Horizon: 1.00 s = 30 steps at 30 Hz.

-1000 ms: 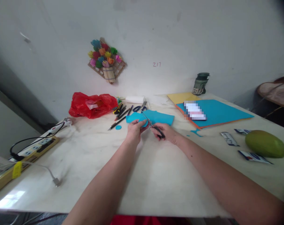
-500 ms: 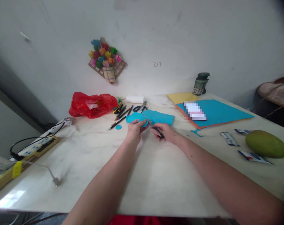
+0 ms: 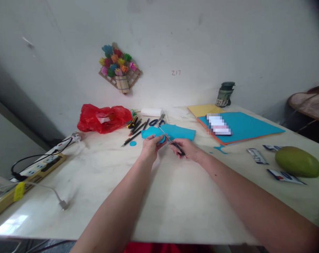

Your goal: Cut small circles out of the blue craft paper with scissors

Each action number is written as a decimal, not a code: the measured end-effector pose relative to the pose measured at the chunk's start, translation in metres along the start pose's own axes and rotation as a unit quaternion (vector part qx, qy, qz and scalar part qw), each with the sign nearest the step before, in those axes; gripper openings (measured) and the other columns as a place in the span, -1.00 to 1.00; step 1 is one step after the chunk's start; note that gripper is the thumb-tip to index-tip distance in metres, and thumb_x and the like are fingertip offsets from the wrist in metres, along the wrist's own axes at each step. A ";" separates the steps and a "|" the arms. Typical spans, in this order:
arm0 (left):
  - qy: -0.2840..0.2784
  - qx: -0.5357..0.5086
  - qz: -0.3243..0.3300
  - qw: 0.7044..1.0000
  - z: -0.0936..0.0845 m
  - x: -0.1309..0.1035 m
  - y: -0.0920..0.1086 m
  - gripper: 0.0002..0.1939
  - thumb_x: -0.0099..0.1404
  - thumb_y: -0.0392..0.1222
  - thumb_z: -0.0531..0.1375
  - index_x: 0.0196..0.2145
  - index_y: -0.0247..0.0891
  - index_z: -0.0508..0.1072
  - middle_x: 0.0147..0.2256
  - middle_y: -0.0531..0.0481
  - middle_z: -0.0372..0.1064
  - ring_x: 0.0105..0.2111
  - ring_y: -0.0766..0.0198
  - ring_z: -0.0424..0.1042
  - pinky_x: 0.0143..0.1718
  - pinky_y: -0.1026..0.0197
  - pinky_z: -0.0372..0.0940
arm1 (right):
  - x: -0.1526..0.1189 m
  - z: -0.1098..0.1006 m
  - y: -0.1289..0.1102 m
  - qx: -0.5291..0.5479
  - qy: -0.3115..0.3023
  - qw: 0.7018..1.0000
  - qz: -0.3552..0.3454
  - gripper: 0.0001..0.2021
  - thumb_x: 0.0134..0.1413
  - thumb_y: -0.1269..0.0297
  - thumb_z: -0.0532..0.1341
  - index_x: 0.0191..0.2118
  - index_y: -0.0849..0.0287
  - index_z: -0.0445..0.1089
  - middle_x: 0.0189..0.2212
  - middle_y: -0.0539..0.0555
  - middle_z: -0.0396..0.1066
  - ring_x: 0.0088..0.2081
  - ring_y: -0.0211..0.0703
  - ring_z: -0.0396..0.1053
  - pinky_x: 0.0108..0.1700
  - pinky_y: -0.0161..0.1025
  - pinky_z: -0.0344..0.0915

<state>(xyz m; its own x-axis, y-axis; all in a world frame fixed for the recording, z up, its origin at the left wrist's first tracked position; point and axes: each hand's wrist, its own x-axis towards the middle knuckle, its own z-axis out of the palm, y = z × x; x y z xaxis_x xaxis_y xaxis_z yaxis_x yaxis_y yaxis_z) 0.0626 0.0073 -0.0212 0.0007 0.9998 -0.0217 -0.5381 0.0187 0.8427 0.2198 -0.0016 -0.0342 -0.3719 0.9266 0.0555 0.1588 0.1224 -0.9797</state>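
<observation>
My left hand [image 3: 150, 146] is closed on a small piece of blue paper [image 3: 161, 139], pinched between thumb and fingers. In my right hand [image 3: 187, 147] are scissors [image 3: 178, 149] with dark handles, their blades pointing up and left across the paper's edge. Whether the blades are parted is too small to tell. Behind both hands a larger blue sheet [image 3: 181, 132] lies on the table. A small blue paper disc [image 3: 133, 143] rests left of my left hand, near a black pen [image 3: 131, 139].
Pens, a yellow cutter [image 3: 132, 122] and second scissors [image 3: 154, 122] lie behind my hands, beside a red plastic bag [image 3: 102, 117]. To the right are stacked coloured sheets [image 3: 250, 126] with a phone [image 3: 218, 124], blue scraps [image 3: 220, 149], wrappers and a green mango [image 3: 297, 161]. A power strip [image 3: 50, 163] lies left.
Almost nothing differs. Both hands keep the paper and the scissors in nearly the same place, and the whole view has shifted very slightly.
</observation>
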 end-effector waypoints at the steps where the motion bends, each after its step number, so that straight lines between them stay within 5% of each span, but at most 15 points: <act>1: -0.004 0.002 -0.003 1.000 0.000 0.000 0.001 -0.70 -0.21 -0.31 0.38 -0.54 -0.34 0.33 -0.46 -0.05 0.46 -0.40 0.19 0.48 -0.23 0.10 0.35 | 0.000 0.000 -0.001 -0.002 0.001 1.000 -0.001 -0.82 -0.13 0.19 0.17 -0.44 0.21 0.31 -0.69 -0.10 0.21 -0.72 -0.40 0.15 -0.73 -0.43 -0.04; 12: -0.085 0.086 -0.059 0.991 -0.009 -0.001 0.011 -0.77 -0.04 -0.18 0.33 -0.49 -0.37 0.40 -0.44 -0.10 0.46 -0.39 0.15 0.50 -0.35 0.19 0.36 | -0.006 -0.014 -0.008 -0.001 -0.028 0.999 0.018 -0.70 -0.06 0.03 0.20 -0.41 0.21 0.31 -0.66 -0.07 0.29 -0.71 -0.41 0.21 -0.76 -0.46 -0.05; 30: -0.143 0.160 -0.024 0.976 -0.013 0.001 0.013 -0.74 -0.01 -0.12 0.32 -0.49 -0.37 0.39 -0.47 -0.05 0.43 -0.38 0.21 0.47 -0.35 0.22 0.34 | -0.005 -0.023 -0.003 -0.025 -0.056 0.998 0.006 -0.67 -0.05 0.00 0.18 -0.44 0.23 0.31 -0.64 -0.05 0.32 -0.70 -0.39 0.23 -0.74 -0.44 -0.01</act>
<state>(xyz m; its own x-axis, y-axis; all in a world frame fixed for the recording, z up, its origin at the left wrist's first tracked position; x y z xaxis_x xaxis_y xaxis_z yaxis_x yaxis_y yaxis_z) 0.0452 0.0087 -0.0173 0.2794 0.9590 0.0480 -0.2408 0.0216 0.9703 0.2421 0.0010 -0.0270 -0.4697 0.8826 0.0194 0.2074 0.1317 -0.9694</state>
